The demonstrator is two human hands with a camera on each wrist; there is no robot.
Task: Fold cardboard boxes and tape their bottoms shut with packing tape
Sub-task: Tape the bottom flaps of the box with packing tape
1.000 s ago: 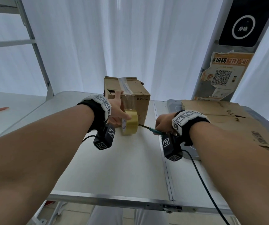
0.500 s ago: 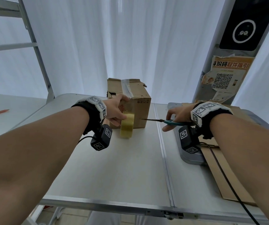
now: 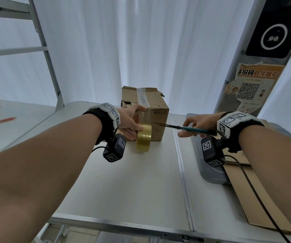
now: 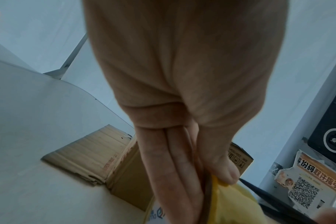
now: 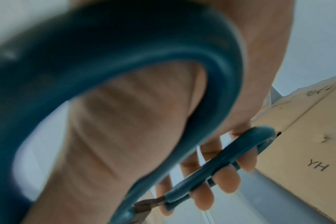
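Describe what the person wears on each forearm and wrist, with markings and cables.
Both forearms are bare, with no sleeves. Each wrist has a black band topped by white blocks with black square codes. A small black camera with white codes hangs under each wrist, trailing a black cable.

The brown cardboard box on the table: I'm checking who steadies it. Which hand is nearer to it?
Left. The left hand touches the brown cardboard box while gripping the yellow tape roll; the right hand holds teal-handled scissors off to its right.
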